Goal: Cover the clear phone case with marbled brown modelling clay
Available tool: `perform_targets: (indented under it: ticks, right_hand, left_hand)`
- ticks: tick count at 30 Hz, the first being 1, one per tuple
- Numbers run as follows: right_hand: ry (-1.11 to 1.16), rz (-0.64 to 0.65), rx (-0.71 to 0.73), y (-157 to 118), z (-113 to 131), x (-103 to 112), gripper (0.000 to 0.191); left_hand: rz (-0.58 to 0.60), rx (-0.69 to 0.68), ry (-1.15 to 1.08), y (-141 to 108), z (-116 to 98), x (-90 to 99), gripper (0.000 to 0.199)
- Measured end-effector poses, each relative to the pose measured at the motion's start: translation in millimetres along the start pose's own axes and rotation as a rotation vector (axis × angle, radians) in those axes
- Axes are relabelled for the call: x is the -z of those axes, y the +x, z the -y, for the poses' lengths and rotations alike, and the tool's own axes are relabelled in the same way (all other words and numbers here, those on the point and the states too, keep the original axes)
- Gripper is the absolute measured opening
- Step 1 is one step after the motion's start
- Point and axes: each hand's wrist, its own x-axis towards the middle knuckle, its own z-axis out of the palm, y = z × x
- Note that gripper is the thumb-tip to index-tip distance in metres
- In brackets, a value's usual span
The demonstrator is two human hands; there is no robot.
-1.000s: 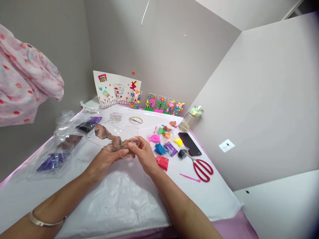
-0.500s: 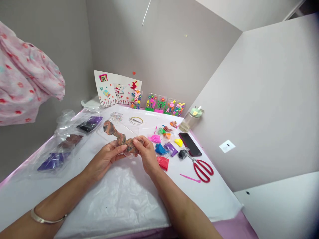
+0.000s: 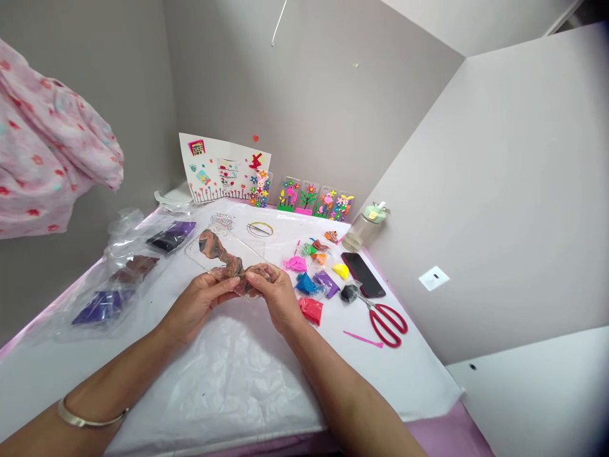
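Observation:
A wavy strip of brown, orange and grey marbled clay (image 3: 219, 249) runs from upper left down into my hands, over a clear plastic panel (image 3: 252, 249). My left hand (image 3: 205, 293) grips the strip's near part, thumb on top and fingers underneath. Close beside it, my right hand (image 3: 272, 289) pinches the same end with thumb and fingers, the two thumbs nearly touching. Part of the strip and the panel's near edge are hidden by the hands.
Right of my hands lie bagged clay lumps, a blue one (image 3: 307, 284) and a red one (image 3: 311, 310) among them, with scissors (image 3: 387, 324), a pink tool (image 3: 363, 339), a phone (image 3: 364, 275) and a bottle (image 3: 364, 231). Plastic bags (image 3: 102, 308) lie left; decorated panels (image 3: 308, 197) stand behind.
My right thumb has shifted slightly left and down along the clay strip, closer to my left thumb. The strip's far part has moved slightly and both hands keep hold of it.

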Motion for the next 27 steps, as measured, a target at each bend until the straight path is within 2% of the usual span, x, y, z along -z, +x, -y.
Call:
perform_targets:
  ticks: [3, 6, 8, 10, 17, 22, 27]
  right_hand:
    - [-0.17, -0.07, 0.03, 3, 0, 4, 0.027]
    - [-0.563, -0.202, 0.25, 2, 2, 6, 0.053]
    - [-0.788, -0.2, 0.389, 0, 4, 6, 0.062]
    - [-0.902, -0.155, 0.433, -2, 6, 6, 0.064]
    - [-0.974, -0.141, 0.398, -1, 1, 8, 0.052]
    - [-1.003, -0.165, 0.455, -1, -3, 8, 0.044]
    - [-0.96, -0.193, 0.445, 1, -4, 10, 0.034]
  left_hand:
    - [-0.004, 0.007, -0.024, 0, 0, -0.8, 0.014]
    - [-0.049, -0.024, -0.024, -1, 0, -1.3, 0.019]
    - [-0.049, -0.03, -0.005, -2, 1, -1.7, 0.021]
    - [-0.03, -0.022, 0.016, -2, 3, -1.9, 0.022]
    - [0.027, -0.017, 0.128, -3, 11, 1.6, 0.021]
    - [0.055, -0.039, 0.17, -2, 10, 4.0, 0.015]
    - [0.077, -0.012, 0.17, -2, 10, 2.6, 0.02]
